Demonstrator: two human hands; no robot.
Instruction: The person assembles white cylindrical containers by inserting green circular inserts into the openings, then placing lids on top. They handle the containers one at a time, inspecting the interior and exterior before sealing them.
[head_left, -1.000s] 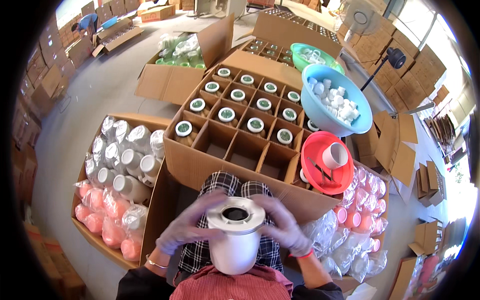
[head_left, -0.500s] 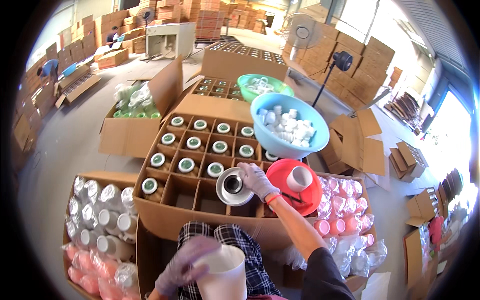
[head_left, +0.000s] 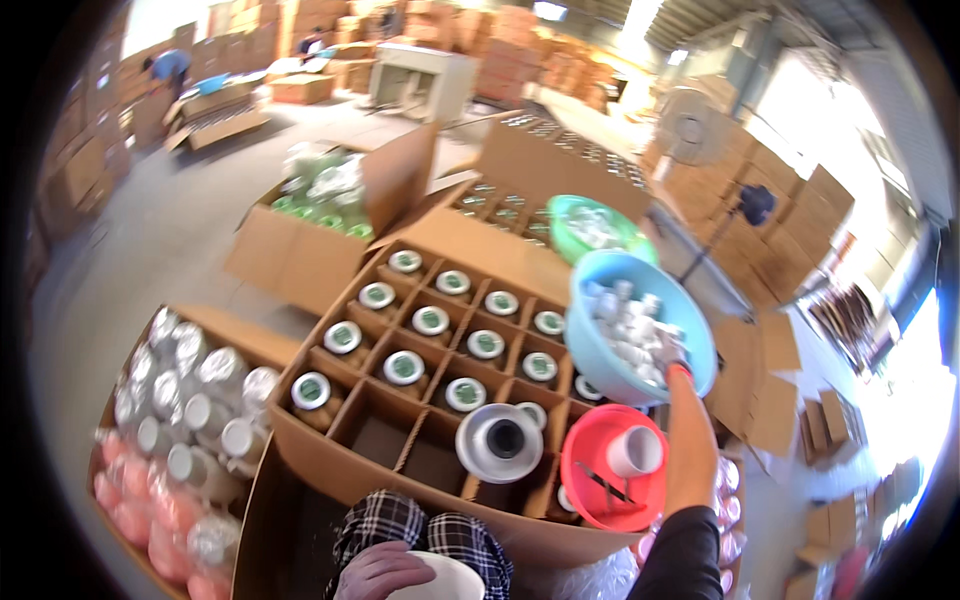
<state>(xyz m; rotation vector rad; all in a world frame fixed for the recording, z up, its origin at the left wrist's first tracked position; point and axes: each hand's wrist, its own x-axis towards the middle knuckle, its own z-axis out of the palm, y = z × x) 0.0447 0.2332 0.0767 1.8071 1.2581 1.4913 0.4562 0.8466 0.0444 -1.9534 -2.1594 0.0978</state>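
Observation:
At the lower edge my gloved left hand (head_left: 378,573) lies over the rim of a white round tub (head_left: 440,578), its fingers closed against it. The tub stands by my plaid-covered legs. My right hand (head_left: 671,352) reaches into a light blue bowl (head_left: 700,330) of small white plastic pieces (head_left: 625,325); its fingers are hidden or blurred among them. Before me a divided carton (head_left: 300,445) holds several jars with white-and-green lids (head_left: 403,367). A pale funnel-like dish (head_left: 470,450) with a dark centre sits over its near compartments.
A red basin (head_left: 590,500) with a white cup (head_left: 635,452) and a dark tool rests on the carton's right. Beyond is a green bowl (head_left: 570,235). Bagged bottles (head_left: 205,415) fill a box at left; green ones (head_left: 325,185) stand behind. A co-worker (head_left: 168,66) bends at far left.
My right hand has left the funnel-like dish and moved right and away into the blue bowl. My left hand has come down onto the tub's rim. The view has turned left.

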